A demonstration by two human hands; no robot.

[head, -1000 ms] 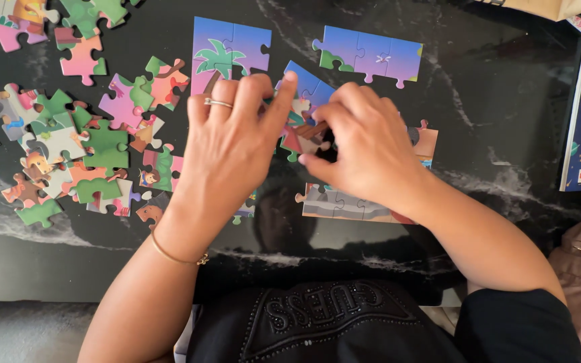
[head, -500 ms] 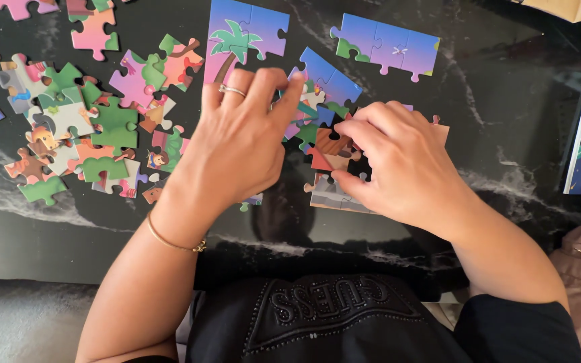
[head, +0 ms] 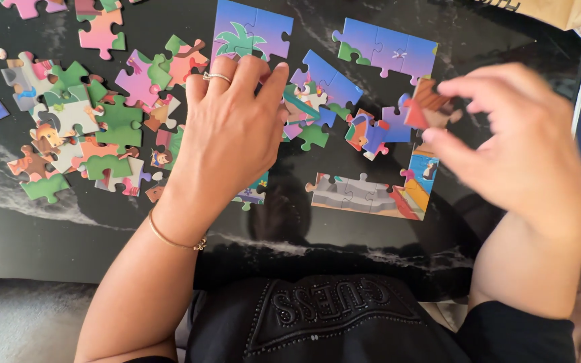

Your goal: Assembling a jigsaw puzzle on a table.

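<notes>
A reddish puzzle piece was pinched in the fingertips of the right hand, lifted above the black table; half a second before, that hand lay low over the joined cluster. So the piece had come away, not yet fitted. The left hand stayed flat, open, on the cluster, loose pieces beside it.

Right hand pinching puzzle piece, left hand flat on joined pieces

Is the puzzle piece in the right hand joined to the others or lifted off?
Lifted off: the right hand pinches the puzzle piece by its fingertips, apart from the others.
</notes>
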